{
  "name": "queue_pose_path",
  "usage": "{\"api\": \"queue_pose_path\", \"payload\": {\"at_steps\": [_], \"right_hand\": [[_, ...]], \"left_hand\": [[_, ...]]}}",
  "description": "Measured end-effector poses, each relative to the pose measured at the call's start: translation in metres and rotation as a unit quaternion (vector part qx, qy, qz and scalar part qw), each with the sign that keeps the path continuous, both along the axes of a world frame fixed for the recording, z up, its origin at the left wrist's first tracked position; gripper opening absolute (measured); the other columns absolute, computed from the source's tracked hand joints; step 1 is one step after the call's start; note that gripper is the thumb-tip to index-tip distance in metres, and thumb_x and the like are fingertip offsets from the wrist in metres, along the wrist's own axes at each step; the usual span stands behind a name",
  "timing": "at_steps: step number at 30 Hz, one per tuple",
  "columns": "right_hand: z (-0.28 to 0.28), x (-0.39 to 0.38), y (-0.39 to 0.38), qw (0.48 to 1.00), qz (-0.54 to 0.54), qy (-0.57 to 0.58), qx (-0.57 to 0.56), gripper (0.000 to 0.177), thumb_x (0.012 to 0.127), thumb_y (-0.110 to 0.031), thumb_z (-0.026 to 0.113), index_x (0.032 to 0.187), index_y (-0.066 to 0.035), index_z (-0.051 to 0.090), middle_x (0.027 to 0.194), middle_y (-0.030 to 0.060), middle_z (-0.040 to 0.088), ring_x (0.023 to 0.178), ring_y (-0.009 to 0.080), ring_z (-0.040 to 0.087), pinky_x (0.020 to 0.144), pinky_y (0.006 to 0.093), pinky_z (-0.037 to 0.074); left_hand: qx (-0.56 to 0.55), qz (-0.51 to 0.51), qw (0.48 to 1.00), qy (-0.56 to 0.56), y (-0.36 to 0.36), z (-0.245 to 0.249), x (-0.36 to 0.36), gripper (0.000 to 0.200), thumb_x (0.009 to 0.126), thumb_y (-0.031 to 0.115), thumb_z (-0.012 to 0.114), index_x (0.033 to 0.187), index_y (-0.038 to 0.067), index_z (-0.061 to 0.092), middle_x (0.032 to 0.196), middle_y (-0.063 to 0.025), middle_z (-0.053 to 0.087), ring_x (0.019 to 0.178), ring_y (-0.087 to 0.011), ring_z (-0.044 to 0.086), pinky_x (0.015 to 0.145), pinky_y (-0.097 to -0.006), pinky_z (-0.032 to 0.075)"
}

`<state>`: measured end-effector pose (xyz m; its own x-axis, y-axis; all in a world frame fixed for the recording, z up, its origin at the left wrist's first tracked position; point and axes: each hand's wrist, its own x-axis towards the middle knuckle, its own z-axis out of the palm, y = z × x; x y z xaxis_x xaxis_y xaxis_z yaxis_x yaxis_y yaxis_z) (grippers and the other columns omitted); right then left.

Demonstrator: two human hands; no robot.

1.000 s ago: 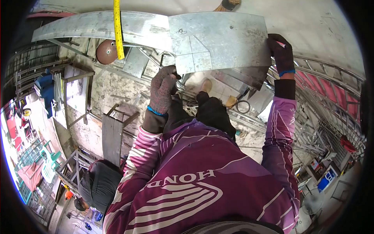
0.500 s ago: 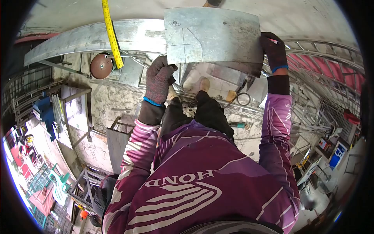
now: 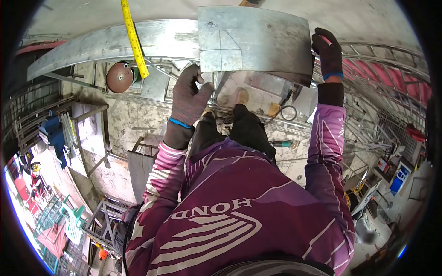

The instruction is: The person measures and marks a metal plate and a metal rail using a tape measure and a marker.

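Note:
A grey metal sheet [image 3: 271, 43] with thin drawn lines and a curved right end lies over a long metal strip [image 3: 161, 39]. My left hand [image 3: 191, 99], in a dark knitted glove, is just below the sheet's lower left corner, with thumb and fingers apart and nothing in it. At the sheet's right edge is my right hand [image 3: 328, 57], gloved too, its fingers curled round a small pinkish-red stick-like piece [image 3: 326, 40] whose kind I cannot make out. A yellow tape measure blade [image 3: 132, 39] lies across the strip to the left.
A brown round disc [image 3: 120, 77] is below the strip on the left. On the floor, between metal bars, are a green-ended tool [image 3: 282, 144] and a dark cable loop [image 3: 288, 113]. Metal frames [image 3: 382, 57] stand at right, and a dark blue object [image 3: 53, 133] at left.
My left hand has opened its fingers at the sheet's corner. My right hand has moved up slightly along the right edge, and the red piece shows more. The sheet appears slightly higher and further right.

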<state>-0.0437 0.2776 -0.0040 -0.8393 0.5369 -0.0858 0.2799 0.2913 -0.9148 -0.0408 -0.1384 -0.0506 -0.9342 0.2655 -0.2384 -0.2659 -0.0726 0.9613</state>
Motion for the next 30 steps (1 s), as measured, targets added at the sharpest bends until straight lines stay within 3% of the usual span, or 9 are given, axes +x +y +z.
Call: {"api": "queue_pose_path", "payload": {"at_steps": [2,3,6,12,30], "right_hand": [[0.0,-0.007,-0.001,0.996,-0.041,0.023,-0.082,0.033,0.086,-0.01,0.075,0.119,-0.008,0.069,0.093,0.0019,0.07,0.08,0.0121,0.063,0.072,0.0283,0.052],[0.002,-0.009,-0.001,0.996,-0.037,0.015,-0.086,0.037,0.086,-0.008,0.075,0.123,-0.01,0.067,0.098,0.0043,0.07,0.084,0.0138,0.064,0.075,0.0303,0.053],[-0.006,-0.018,0.003,0.995,-0.019,0.046,-0.081,0.04,0.086,-0.005,0.074,0.125,-0.011,0.066,0.104,0.0073,0.071,0.087,0.0152,0.064,0.077,0.0316,0.054],[0.0,-0.018,-0.007,0.999,0.005,0.035,-0.012,0.046,0.084,0.001,0.069,0.128,-0.012,0.065,0.115,0.0103,0.07,0.092,0.0186,0.066,0.08,0.033,0.054],[-0.016,0.01,-0.005,0.99,-0.042,0.122,-0.055,0.05,0.081,0.004,0.066,0.129,-0.01,0.065,0.112,0.0093,0.072,0.092,0.0156,0.066,0.076,0.0287,0.053]], "left_hand": [[-0.207,-0.011,0.956,0.206,-0.004,0.001,-0.001,0.046,0.077,0.012,0.08,0.116,0.002,0.059,0.091,-0.0073,0.059,0.074,-0.0174,0.057,0.066,-0.0304,0.047],[-0.213,-0.013,0.962,0.172,-0.006,0.003,0.0,0.053,0.072,0.016,0.085,0.117,0.003,0.059,0.096,-0.0116,0.059,0.075,-0.0237,0.059,0.065,-0.0328,0.048],[-0.247,-0.001,0.946,0.209,-0.004,0.009,-0.004,0.052,0.072,0.017,0.085,0.115,0.004,0.059,0.095,-0.0116,0.06,0.08,-0.0266,0.061,0.067,-0.037,0.05],[-0.274,0.041,0.93,0.241,0.002,0.013,-0.009,0.05,0.071,0.019,0.085,0.111,0.005,0.059,0.096,-0.0123,0.06,0.089,-0.0308,0.062,0.076,-0.0404,0.052],[-0.254,0.045,0.928,0.27,0.013,0.01,-0.027,0.041,0.072,0.017,0.085,0.103,0.004,0.062,0.095,-0.0122,0.062,0.089,-0.0288,0.064,0.078,-0.0389,0.053]]}}
